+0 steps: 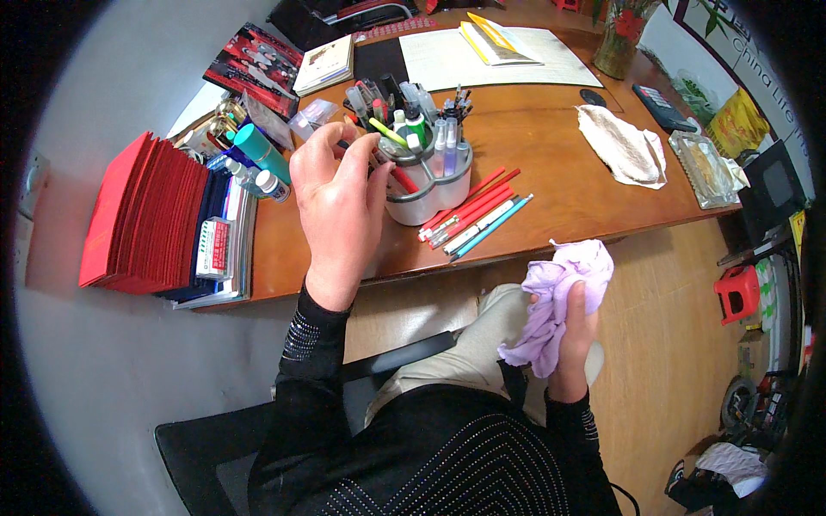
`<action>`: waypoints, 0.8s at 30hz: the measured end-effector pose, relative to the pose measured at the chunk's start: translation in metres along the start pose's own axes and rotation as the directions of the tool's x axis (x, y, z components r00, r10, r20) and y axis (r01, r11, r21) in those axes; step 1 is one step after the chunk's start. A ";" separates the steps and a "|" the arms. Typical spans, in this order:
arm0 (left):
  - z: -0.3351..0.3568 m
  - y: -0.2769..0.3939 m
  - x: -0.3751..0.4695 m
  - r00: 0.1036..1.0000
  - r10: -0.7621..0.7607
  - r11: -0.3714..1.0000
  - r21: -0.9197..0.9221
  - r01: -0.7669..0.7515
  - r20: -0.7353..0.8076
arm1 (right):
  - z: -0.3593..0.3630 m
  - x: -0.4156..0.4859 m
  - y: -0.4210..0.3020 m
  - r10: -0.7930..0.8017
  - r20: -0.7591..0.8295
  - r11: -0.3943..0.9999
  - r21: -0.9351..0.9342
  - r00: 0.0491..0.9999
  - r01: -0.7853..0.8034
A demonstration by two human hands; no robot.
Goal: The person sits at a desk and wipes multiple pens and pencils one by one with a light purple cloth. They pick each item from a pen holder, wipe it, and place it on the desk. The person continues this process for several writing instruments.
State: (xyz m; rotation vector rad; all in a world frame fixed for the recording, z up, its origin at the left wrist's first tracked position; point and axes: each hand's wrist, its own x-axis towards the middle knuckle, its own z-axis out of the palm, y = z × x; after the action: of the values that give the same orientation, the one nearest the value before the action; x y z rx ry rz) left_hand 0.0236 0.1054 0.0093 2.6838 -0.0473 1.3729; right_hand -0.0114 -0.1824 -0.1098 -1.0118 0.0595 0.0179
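My left hand (342,206) reaches over the near left side of a round, sectioned pen holder (419,209). Its fingers are bent and hide part of the holder, so whether they grip a pen cannot be made out. A red pen (404,179) leans in the front section below my thumb. Pens, markers and a yellow-green highlighter (387,133) fill the other sections. Beside the holder lie several red pencils (474,209), a white pen (479,226) and a blue pencil (493,227). My right hand (577,329) grips a crumpled lilac cloth (555,303) above my lap.
Red booklets (145,219) stand in a row at the desk's left end. Small bottles (271,186) and a teal cylinder (261,151) are beside them. A white cloth (623,148), a calculator (664,106) and a clear plastic box (703,171) lie right. A vase (618,42) stands behind.
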 end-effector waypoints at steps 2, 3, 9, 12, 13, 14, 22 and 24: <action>-0.001 0.000 -0.001 1.000 0.008 0.997 -0.081 -0.007 0.011 | 0.001 -0.001 0.001 0.022 -0.004 1.000 0.016 1.000 -0.022; -0.001 0.000 0.000 1.000 0.015 0.991 -0.135 -0.011 0.024 | 0.001 -0.001 0.002 0.034 -0.016 0.999 0.024 0.999 -0.034; -0.011 -0.003 0.004 0.978 -0.170 0.809 -0.549 0.209 0.122 | -0.001 -0.001 0.007 0.008 0.001 1.000 -0.029 1.000 -0.008; -0.031 -0.002 -0.003 0.945 -0.327 0.682 -0.696 0.226 -0.013 | -0.004 0.000 0.006 0.007 0.007 1.000 -0.029 1.000 -0.007; -0.038 -0.001 -0.008 0.926 -0.373 0.621 -0.756 0.207 -0.053 | -0.003 0.000 0.006 0.016 0.008 1.000 -0.027 1.000 -0.016; -0.044 0.001 -0.013 0.914 -0.402 0.573 -0.793 0.205 -0.054 | -0.003 -0.001 0.005 0.028 -0.001 0.999 -0.024 1.000 -0.028; -0.007 0.092 -0.079 0.788 -0.101 -0.114 -0.794 0.597 0.607 | 0.014 -0.018 -0.004 -0.142 0.245 0.963 -0.192 0.959 0.191; -0.001 0.104 -0.091 0.768 0.052 0.162 -0.764 0.625 0.639 | 0.017 -0.022 -0.005 -0.189 0.173 0.960 -0.174 0.967 0.219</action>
State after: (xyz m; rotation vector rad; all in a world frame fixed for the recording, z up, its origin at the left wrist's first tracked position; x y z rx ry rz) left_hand -0.0394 -0.0002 -0.0537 1.6186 -0.2902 0.1269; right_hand -0.0325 -0.1706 -0.0958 -1.2031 -0.1930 -0.0886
